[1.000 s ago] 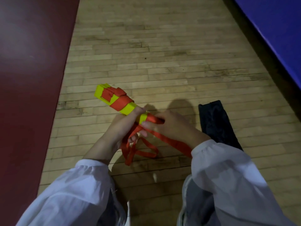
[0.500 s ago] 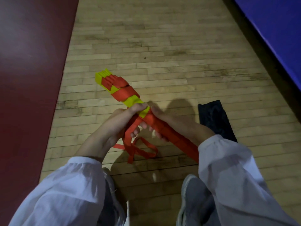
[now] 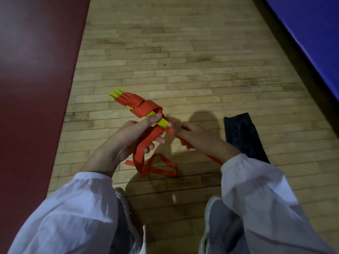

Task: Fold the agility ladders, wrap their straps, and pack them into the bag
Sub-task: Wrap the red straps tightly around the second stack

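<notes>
Both hands point(image 3: 128, 140) point(image 3: 200, 138) grip ladder bundle point(image 3: 139, 105), strap point(image 3: 156, 167) | wood floor point(image 3: 183, 61) | red mat point(image 3: 36, 70)

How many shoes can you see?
2. One grey sneaker sits at the bottom left, under the left white sleeve. The other grey sneaker is at the bottom right, beside the right white sleeve. Both are partly hidden.

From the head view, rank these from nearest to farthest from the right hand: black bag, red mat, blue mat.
Measured from the right hand:
1. Black bag, on the floor just to its right.
2. Blue mat, far upper right.
3. Red mat, far left, beyond the left hand.
</notes>
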Motion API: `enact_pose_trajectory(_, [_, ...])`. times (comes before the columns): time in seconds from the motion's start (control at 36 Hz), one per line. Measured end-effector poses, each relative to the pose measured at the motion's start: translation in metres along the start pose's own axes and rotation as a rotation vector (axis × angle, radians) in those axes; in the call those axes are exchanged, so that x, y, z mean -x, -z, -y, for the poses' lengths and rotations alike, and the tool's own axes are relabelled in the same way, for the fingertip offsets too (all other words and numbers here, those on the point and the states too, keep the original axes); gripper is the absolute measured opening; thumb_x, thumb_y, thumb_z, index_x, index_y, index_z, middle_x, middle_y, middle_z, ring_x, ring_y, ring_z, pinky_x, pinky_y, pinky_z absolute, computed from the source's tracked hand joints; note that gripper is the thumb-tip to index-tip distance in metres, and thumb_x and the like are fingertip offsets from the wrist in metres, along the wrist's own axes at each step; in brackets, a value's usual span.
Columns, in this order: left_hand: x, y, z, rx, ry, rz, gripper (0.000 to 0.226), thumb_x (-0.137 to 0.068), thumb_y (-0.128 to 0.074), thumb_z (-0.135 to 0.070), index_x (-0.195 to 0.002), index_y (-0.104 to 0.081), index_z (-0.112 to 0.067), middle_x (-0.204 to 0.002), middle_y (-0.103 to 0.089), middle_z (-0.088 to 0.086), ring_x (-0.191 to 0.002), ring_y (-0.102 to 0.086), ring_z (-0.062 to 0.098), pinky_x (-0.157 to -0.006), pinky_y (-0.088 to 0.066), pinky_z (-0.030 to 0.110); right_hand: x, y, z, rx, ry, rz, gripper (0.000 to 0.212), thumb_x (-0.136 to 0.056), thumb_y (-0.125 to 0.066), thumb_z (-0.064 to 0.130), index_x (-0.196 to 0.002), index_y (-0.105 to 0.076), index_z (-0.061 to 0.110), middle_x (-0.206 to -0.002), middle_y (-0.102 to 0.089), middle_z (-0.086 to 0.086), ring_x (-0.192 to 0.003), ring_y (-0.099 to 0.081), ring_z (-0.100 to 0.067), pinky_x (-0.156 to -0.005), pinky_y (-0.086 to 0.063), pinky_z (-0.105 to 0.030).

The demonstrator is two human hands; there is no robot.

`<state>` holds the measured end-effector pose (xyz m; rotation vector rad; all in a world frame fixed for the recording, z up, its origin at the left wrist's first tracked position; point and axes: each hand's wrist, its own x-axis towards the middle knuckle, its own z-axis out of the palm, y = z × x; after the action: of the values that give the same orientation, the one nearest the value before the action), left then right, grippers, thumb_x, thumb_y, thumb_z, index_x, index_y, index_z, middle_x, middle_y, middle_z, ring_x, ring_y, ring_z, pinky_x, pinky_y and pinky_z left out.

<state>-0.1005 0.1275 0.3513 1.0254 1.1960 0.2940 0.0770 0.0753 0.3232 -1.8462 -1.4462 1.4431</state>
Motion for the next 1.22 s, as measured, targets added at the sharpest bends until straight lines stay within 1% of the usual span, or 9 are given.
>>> enact_pose_trajectory(0.19, [-0.005,-0.002,0.004,0.064,-0.015,-0.043,0.053,-0.092,-0.055,-0.044,-0.108,-0.065,0.005,-0.091,-0.072,0.024,-0.048,-0.055,0.017,-0.041,-0.044,0.021,-0.001,-0.007,-0.002,0.098,0.030,-0.025,0.075,-0.086,-0.043,0.068,-0.139,-0.040,0.015,-0.118,-0.050,0.001,-0.091,-0.051,-0.007,-0.064,-0.038,-0.020])
enact_pose_trajectory(0.33, [-0.005,-0.002,0.006,0.101,-0.046,-0.050,0.044,-0.095,-0.055,-0.033,-0.106,-0.064,0.008,-0.091,-0.071,0.026,-0.047,-0.058,0.016,-0.041,-0.045,0.020,-0.002,-0.007,-0.005,0.150,0.028,-0.012,0.078,-0.086,-0.041,0.069,-0.143,-0.036,0.016,-0.141,-0.047,-0.004,-0.118,-0.051,-0.019,-0.089,-0.041,-0.033])
enact_pose_trajectory(0.53, [-0.002,-0.003,0.004,0.112,-0.090,0.015,0.030,-0.094,-0.054,-0.021,-0.100,-0.065,0.006,-0.086,-0.071,0.025,-0.045,-0.057,0.016,-0.039,-0.043,0.019,0.004,0.002,0.001,0.046,-0.038,0.039,0.092,-0.069,-0.028,0.092,-0.120,-0.061,0.023,-0.109,-0.069,-0.005,-0.094,-0.067,-0.019,-0.089,-0.054,-0.041])
enact_pose_trajectory(0.58, [0.000,-0.004,0.002,0.108,-0.100,0.047,0.027,-0.092,-0.053,-0.020,-0.094,-0.065,0.004,-0.083,-0.071,0.022,-0.044,-0.056,0.016,-0.039,-0.042,0.020,0.008,0.009,0.003,0.006,-0.037,0.044,0.087,-0.070,-0.027,0.085,-0.114,-0.067,0.021,-0.102,-0.071,-0.010,-0.091,-0.069,-0.024,-0.089,-0.053,-0.041])
enact_pose_trajectory(0.75, [0.003,-0.005,0.001,0.107,-0.183,0.093,0.035,-0.078,-0.057,-0.031,-0.085,-0.067,0.002,-0.075,-0.071,0.016,-0.044,-0.055,0.019,-0.040,-0.042,0.021,0.015,0.019,0.006,-0.078,-0.055,0.098,0.077,-0.061,-0.061,0.068,-0.114,-0.067,0.012,-0.107,-0.070,-0.015,-0.099,-0.067,-0.032,-0.085,-0.053,-0.040])
enact_pose_trajectory(0.86, [0.005,-0.005,0.000,0.118,-0.183,0.137,0.034,-0.081,-0.055,-0.031,-0.084,-0.066,0.001,-0.070,-0.070,0.013,-0.043,-0.055,0.017,-0.041,-0.043,0.020,0.015,0.020,0.005,-0.162,-0.041,0.217,0.053,-0.069,-0.072,0.045,-0.109,-0.063,0.012,-0.095,-0.073,-0.016,-0.077,-0.069,-0.028,-0.067,-0.056,-0.030])
enact_pose_trajectory(1.0, [0.006,-0.006,-0.002,0.098,-0.112,0.137,0.036,-0.095,-0.048,-0.026,-0.077,-0.067,-0.001,-0.054,-0.063,0.010,-0.040,-0.053,0.013,-0.037,-0.039,0.014,0.014,0.019,0.004,-0.179,-0.025,0.213,0.047,-0.072,-0.076,0.042,-0.103,-0.065,0.009,-0.072,-0.070,-0.013,-0.065,-0.065,-0.026,-0.065,-0.054,-0.031])
enact_pose_trajectory(1.08, [0.004,-0.007,-0.001,0.100,-0.077,0.129,0.033,-0.091,-0.054,-0.031,-0.084,-0.066,-0.002,-0.059,-0.062,0.013,-0.042,-0.053,0.015,-0.039,-0.042,0.017,0.014,0.016,0.003,-0.192,-0.005,0.153,0.031,-0.082,-0.073,0.033,-0.101,-0.066,0.010,-0.067,-0.066,-0.013,-0.058,-0.062,-0.021,-0.058,-0.052,-0.025])
enact_pose_trajectory(1.22, [0.000,-0.008,0.003,0.107,-0.028,0.135,0.059,-0.075,-0.058,-0.052,-0.102,-0.067,0.000,-0.090,-0.072,0.015,-0.051,-0.059,0.016,-0.040,-0.047,0.020,0.005,0.010,-0.006,-0.082,-0.005,0.077,0.046,-0.074,-0.076,0.050,-0.098,-0.069,0.011,-0.066,-0.069,-0.008,-0.062,-0.067,-0.023,-0.066,-0.055,-0.035])
